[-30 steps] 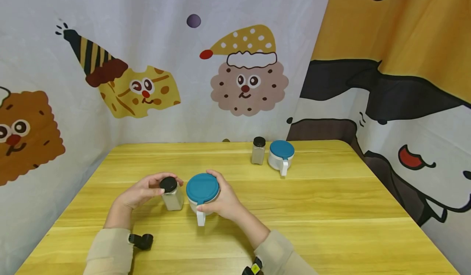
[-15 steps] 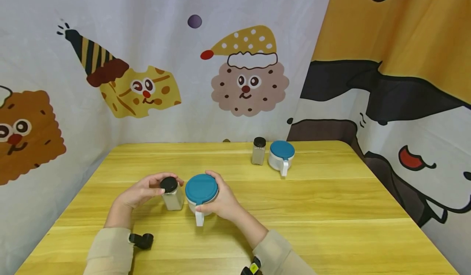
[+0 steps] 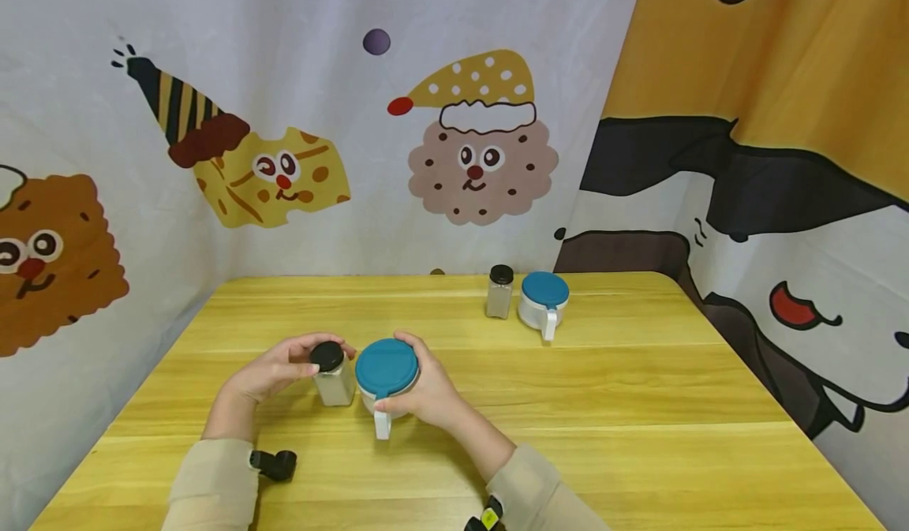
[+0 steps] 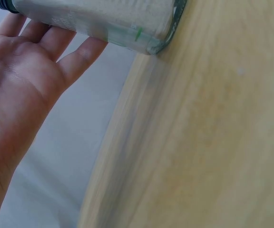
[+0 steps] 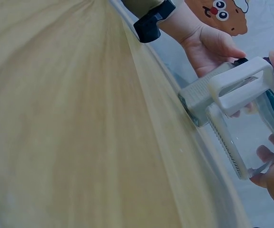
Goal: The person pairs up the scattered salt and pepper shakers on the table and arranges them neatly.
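In the head view my left hand [image 3: 273, 369] holds a square glass jar [image 3: 334, 389] by its black lid, thumb in front and fingers behind. Pale contents fill the jar [image 4: 103, 21] in the left wrist view, where my fingers lie along its side. My right hand [image 3: 435, 393] grips a round canister [image 3: 387, 367] with a blue lid and a white handle, just right of the jar. Seen from the right wrist, the canister [image 5: 251, 137] has a clear body; my thumb is near its handle [image 5: 244, 85]. Both things stand upright, close together.
Farther back on the wooden table [image 3: 639, 373] stand a second black-lidded jar [image 3: 499, 293] and a second blue-lidded canister [image 3: 544, 301], side by side. A curtain [image 3: 398, 200] with cartoon prints hangs behind the table's far edge.
My right hand has shifted the canister slightly left and toward me, nearer the jar. The left hand and its jar stay practically where they were.
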A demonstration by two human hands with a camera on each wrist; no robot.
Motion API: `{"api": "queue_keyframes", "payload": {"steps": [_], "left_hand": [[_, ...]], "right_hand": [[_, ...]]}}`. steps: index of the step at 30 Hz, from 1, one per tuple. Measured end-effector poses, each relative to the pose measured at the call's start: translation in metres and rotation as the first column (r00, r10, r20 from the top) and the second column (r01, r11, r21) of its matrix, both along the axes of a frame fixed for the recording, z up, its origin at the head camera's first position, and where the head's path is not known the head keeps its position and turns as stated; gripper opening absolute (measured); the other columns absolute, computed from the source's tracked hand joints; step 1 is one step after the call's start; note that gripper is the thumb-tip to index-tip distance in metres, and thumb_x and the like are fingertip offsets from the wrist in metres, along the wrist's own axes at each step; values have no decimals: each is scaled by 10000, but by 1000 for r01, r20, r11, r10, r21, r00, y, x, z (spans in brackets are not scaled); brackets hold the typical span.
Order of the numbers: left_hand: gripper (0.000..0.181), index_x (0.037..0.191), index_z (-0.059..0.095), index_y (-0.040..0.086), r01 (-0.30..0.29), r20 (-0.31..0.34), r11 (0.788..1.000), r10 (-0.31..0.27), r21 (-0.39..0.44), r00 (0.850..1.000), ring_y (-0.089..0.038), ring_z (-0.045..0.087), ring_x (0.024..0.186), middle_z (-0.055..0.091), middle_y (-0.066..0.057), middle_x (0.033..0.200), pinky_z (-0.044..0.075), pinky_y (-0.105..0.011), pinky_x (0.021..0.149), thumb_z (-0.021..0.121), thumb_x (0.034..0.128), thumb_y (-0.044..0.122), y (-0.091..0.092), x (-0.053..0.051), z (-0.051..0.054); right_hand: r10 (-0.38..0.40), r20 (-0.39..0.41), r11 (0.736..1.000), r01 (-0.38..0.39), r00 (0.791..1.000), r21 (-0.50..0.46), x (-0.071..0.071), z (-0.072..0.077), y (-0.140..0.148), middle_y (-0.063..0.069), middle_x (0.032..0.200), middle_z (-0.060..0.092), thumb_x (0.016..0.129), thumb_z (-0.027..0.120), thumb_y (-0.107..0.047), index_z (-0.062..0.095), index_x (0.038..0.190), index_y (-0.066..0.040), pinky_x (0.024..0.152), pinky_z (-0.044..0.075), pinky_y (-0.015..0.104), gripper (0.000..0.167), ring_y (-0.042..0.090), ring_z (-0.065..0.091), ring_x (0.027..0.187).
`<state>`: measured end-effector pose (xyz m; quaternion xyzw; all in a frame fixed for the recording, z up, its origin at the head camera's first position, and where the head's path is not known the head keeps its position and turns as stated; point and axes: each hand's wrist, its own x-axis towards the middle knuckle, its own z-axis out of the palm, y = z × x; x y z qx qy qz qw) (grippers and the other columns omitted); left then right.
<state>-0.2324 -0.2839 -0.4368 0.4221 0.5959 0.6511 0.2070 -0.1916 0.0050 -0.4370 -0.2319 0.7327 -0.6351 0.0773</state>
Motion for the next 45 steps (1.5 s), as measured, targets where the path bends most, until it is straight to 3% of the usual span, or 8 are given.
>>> {"api": "queue_keyframes", "payload": {"steps": [7,28,39,45], "left_hand": [[439,1373,346,-139,-9,27,1000,9,-4,1000,-310,425,1290,446,-274,1373,357,-373,1037,424,943,-94,1,0,-2],[464,1365,262,-198,-23,55,1000,24,-19,998,-302,425,1293,452,-252,1382,350,-362,1043,430,946,-93,0,-1,-4],[457,1389,290,-163,12,20,1000,-12,8,1000,-303,421,1299,442,-256,1390,354,-358,1040,393,949,-103,0,0,-2],[461,1391,293,-157,1,40,1000,-1,-4,999,-303,416,1302,444,-248,1392,349,-363,1044,402,947,-100,0,0,-3]], "right_hand": [[1,2,1000,-1,1000,11,14,22,2,137,1304,526,662,857,-15,351,1435,-83,977,396,439,926,282,531,1157],[-2,26,1000,2,1000,6,14,18,1,113,1297,537,652,870,-28,352,1439,-102,976,397,420,946,260,538,1149],[0,25,1000,0,1000,16,13,17,0,113,1298,536,655,870,-30,355,1438,-104,981,391,430,939,269,532,1156],[7,20,1000,-7,1000,14,13,17,-1,117,1308,529,660,867,-25,348,1441,-93,989,385,421,939,264,527,1166]]}}
